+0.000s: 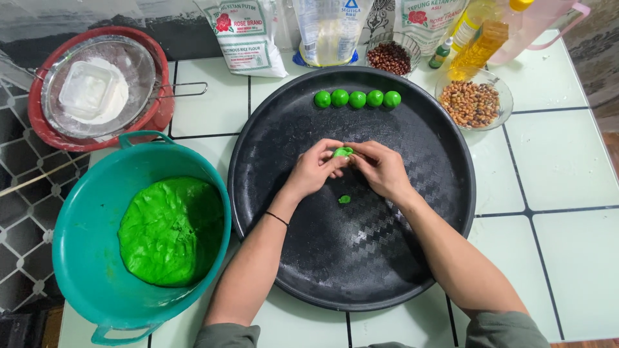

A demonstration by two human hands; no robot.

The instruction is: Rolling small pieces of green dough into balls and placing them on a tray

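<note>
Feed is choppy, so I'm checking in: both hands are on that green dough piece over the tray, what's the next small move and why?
Probably pinch the dough piece closed and roll it round: left hand and right hand hold it unevenly shaped, while five balls on the black tray are smooth.

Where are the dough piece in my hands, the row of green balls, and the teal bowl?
dough piece (343, 152), head view, its top between the fingers
green balls (357, 99), head view, middle ball
teal bowl (77, 225), head view, inner left wall

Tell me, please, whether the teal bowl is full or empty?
Partly full: the teal bowl holds a big mound of green dough, with bare wall showing around it.
</note>
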